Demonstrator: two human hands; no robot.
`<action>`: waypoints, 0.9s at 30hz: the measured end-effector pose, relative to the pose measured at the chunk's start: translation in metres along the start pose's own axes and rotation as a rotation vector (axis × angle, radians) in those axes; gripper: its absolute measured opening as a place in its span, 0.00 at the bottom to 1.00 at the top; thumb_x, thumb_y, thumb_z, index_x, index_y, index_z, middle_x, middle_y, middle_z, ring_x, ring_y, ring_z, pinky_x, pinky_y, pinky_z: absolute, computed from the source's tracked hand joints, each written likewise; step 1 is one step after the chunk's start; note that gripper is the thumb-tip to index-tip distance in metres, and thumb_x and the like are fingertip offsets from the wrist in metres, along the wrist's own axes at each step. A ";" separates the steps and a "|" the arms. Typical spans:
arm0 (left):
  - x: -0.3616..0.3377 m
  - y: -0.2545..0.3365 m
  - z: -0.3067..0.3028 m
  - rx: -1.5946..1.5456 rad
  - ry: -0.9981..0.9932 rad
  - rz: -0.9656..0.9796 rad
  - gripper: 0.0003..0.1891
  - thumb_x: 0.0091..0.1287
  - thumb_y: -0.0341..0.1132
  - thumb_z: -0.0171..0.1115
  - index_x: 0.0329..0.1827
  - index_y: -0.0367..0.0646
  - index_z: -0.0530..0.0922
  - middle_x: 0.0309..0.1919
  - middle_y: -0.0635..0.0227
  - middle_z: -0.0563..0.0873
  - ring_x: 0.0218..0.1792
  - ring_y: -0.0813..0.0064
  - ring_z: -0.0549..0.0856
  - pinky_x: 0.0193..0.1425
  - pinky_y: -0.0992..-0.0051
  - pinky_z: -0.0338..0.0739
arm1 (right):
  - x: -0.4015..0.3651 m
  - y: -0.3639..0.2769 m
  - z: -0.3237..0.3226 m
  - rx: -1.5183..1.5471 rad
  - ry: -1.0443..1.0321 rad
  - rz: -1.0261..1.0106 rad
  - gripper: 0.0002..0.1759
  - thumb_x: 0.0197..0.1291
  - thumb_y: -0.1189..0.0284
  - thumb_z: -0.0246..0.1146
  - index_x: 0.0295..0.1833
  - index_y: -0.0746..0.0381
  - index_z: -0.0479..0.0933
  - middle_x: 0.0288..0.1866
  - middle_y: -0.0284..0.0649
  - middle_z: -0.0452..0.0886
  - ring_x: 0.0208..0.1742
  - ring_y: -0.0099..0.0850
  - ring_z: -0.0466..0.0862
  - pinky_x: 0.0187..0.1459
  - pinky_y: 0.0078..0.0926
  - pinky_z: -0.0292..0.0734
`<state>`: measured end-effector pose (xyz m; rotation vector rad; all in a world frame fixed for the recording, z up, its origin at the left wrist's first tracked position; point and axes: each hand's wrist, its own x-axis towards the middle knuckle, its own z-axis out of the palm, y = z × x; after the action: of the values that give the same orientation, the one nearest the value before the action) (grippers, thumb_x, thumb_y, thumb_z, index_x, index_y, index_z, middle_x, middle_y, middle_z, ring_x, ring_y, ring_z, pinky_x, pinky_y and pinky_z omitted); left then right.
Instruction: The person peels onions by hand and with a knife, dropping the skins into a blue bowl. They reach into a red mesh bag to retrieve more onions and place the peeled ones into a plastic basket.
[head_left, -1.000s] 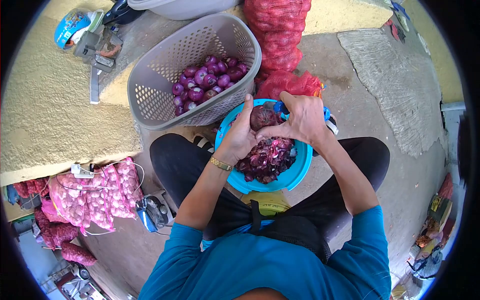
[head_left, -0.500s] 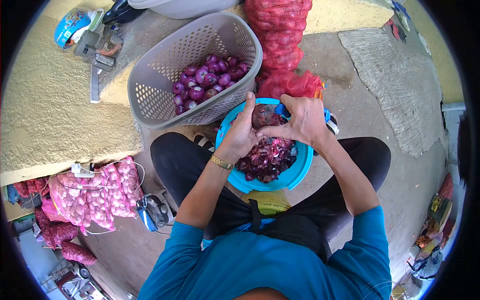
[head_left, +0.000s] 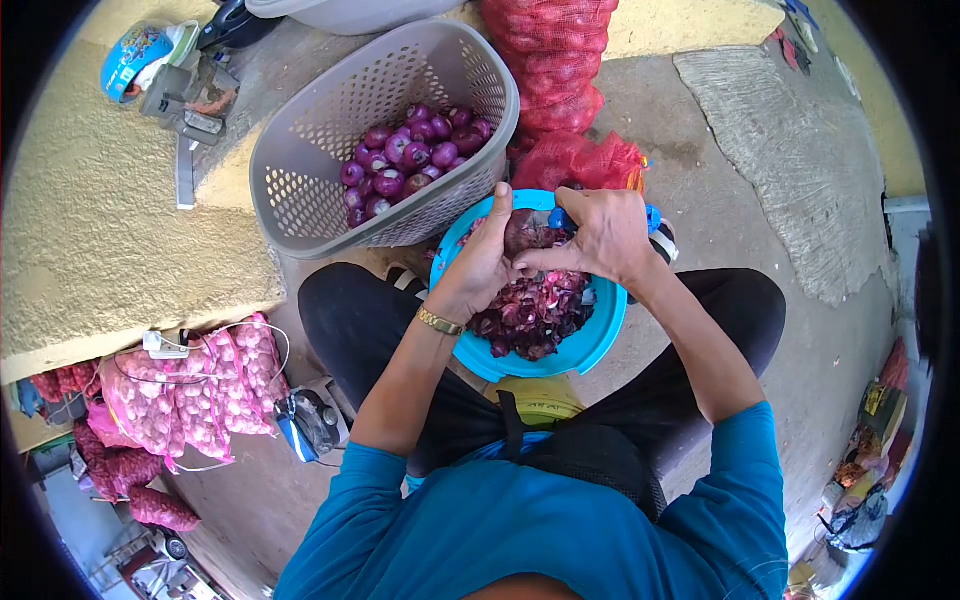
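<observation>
Onion (head_left: pixel 524 232), dark purple, half-skinned; left hand (head_left: pixel 482 268) and right hand (head_left: pixel 598 238) grasping it.

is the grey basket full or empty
Partly full: purple onions lie heaped at one end of the grey basket; the rest of its inside is bare.

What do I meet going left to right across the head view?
pink mesh bags → grey basket → left hand → onion → right hand → rough floor patch. The blue bowl spans both hands, so it is left out.
</observation>
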<state>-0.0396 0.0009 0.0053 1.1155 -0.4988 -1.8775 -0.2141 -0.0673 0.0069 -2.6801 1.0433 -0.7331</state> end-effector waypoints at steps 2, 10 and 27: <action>0.001 -0.003 -0.004 -0.017 -0.014 -0.002 0.34 0.75 0.67 0.39 0.53 0.45 0.79 0.41 0.70 0.87 0.36 0.80 0.84 0.39 0.76 0.80 | -0.003 0.003 0.007 -0.023 0.016 0.005 0.44 0.31 0.23 0.66 0.22 0.58 0.75 0.14 0.42 0.76 0.17 0.41 0.81 0.20 0.36 0.74; 0.012 -0.017 -0.005 -0.081 0.078 0.115 0.34 0.76 0.65 0.40 0.50 0.40 0.78 0.40 0.67 0.85 0.37 0.78 0.84 0.44 0.74 0.82 | -0.012 -0.005 0.016 0.094 -0.015 0.106 0.42 0.40 0.27 0.66 0.22 0.61 0.76 0.14 0.45 0.75 0.17 0.46 0.80 0.21 0.41 0.73; 0.022 -0.033 -0.018 -0.578 -0.054 0.172 0.18 0.78 0.45 0.51 0.54 0.39 0.78 0.50 0.60 0.85 0.51 0.67 0.84 0.57 0.67 0.81 | -0.009 -0.003 0.017 0.180 0.020 0.024 0.38 0.48 0.35 0.68 0.44 0.60 0.84 0.20 0.47 0.80 0.22 0.44 0.83 0.23 0.40 0.75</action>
<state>-0.0448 0.0017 -0.0378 0.6186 -0.0607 -1.7423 -0.2099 -0.0591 -0.0103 -2.5088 0.9632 -0.8101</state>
